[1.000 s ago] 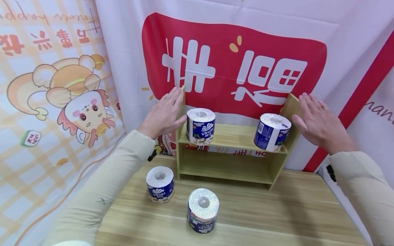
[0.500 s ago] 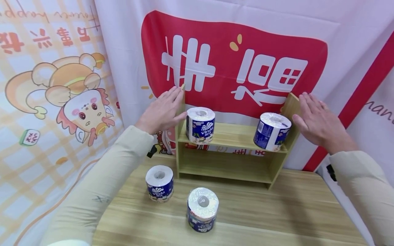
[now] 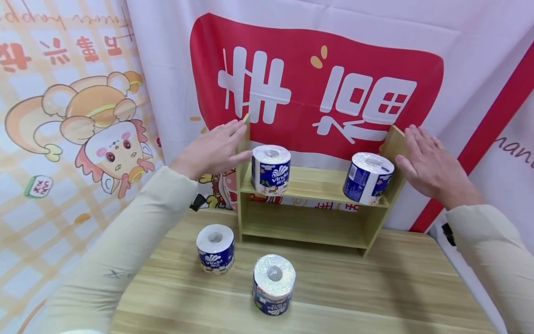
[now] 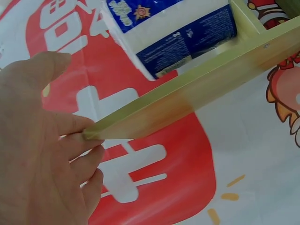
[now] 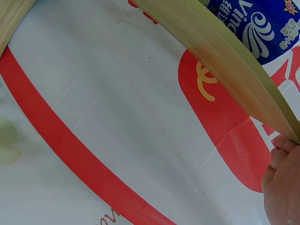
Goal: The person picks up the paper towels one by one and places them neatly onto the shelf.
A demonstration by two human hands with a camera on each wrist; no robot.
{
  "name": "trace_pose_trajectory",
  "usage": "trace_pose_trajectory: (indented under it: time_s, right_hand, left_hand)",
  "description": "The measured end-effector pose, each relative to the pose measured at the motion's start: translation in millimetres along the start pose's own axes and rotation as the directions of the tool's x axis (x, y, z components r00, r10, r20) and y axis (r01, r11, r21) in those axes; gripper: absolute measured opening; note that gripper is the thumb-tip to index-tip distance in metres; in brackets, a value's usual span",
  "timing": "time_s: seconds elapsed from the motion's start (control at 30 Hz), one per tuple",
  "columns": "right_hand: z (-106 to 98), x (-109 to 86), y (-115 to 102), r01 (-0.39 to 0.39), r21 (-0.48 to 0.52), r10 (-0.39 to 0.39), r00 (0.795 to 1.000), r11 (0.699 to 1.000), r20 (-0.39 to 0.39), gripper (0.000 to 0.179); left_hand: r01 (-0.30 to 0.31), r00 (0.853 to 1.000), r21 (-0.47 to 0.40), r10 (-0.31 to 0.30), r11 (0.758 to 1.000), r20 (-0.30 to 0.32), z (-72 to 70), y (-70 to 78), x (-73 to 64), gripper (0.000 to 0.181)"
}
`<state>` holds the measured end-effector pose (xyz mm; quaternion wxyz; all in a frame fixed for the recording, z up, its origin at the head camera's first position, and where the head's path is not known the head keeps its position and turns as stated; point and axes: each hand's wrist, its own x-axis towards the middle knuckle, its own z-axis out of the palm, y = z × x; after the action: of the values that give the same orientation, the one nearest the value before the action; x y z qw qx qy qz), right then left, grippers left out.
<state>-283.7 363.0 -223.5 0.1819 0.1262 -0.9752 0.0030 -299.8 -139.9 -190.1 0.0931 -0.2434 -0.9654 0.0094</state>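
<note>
A small two-tier wooden shelf [image 3: 306, 224] stands on the table, with a blue-and-white toilet roll [image 3: 271, 170] at the left of its upper board and another toilet roll [image 3: 369, 179] at the right. My left hand [image 3: 214, 149] touches the top of the left side panel with extended fingers; in the left wrist view the fingertips [image 4: 89, 136] meet the panel's end. At the opposite side panel [image 5: 234, 70], my right hand [image 3: 434, 164] rests its straight fingers near the top corner. Neither hand grips a roll.
Two more toilet rolls stand upright on the wooden table [image 3: 342, 287]: one roll [image 3: 215, 249] at front left of the shelf, the other roll [image 3: 273, 284] nearer the front middle. Behind the shelf hangs a white cloth with a red printed panel [image 3: 308, 83].
My left wrist and forearm have swung a little to the left, while the fingertips stay at the panel. The right hand, shelf and rolls stay essentially in place.
</note>
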Motion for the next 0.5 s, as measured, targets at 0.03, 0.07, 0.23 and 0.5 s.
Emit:
trace_pose_trajectory:
  time_s: [0.03,0.07,0.23,0.5]
  right_hand:
    - [-0.1,0.3,-0.2,-0.001,0.001,0.001,1.000,1.000,0.001,0.089]
    - [-0.2,0.7,-0.5,-0.001,0.002,0.001,1.000,1.000,0.001,0.089]
    - [-0.1,1.6,-0.2,-0.004,0.004,0.004,1.000,1.000,0.004,0.089]
    - [-0.6,2.8,-0.3,-0.011,0.009,0.011,1.000,1.000,0.011,0.090]
  left_hand:
    - [-0.004,1.000,-0.001,0.004,1.000,0.009,-1.6,0.1,-2.6,0.089]
    - [-0.009,1.000,0.001,0.009,1.000,0.015,-3.2,0.4,-5.1,0.089]
    - [-0.047,0.999,0.009,0.047,0.999,0.027,-8.4,5.7,-17.3,0.088]
    - [-0.146,0.988,-0.069,0.149,0.987,0.031,-1.5,20.3,-35.8,0.092]
